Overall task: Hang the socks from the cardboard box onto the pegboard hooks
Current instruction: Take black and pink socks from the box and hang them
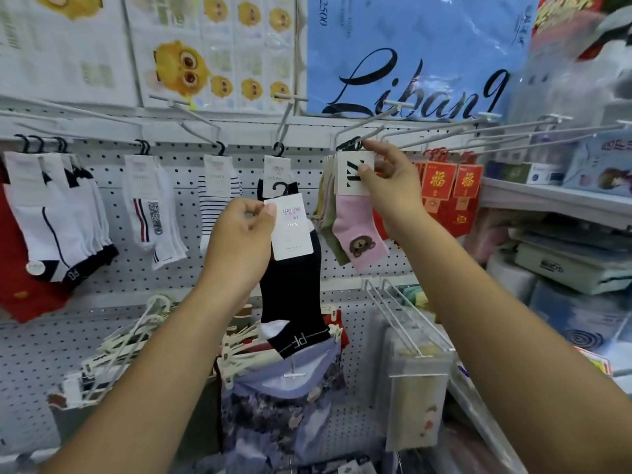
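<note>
Left hand [242, 234]: thumb and fingers pinch the white card [292, 230] of a black sock [290, 289]. The sock hangs from the pinch at hand's 5 o'clock.

Right hand [393, 186]: thumb and fingers pinch the label of a pink sock [349, 227] at 9 o'clock. The sock hangs on a hook [371, 133] at 11 o'clock. Pegboard [136, 285] behind.
</note>
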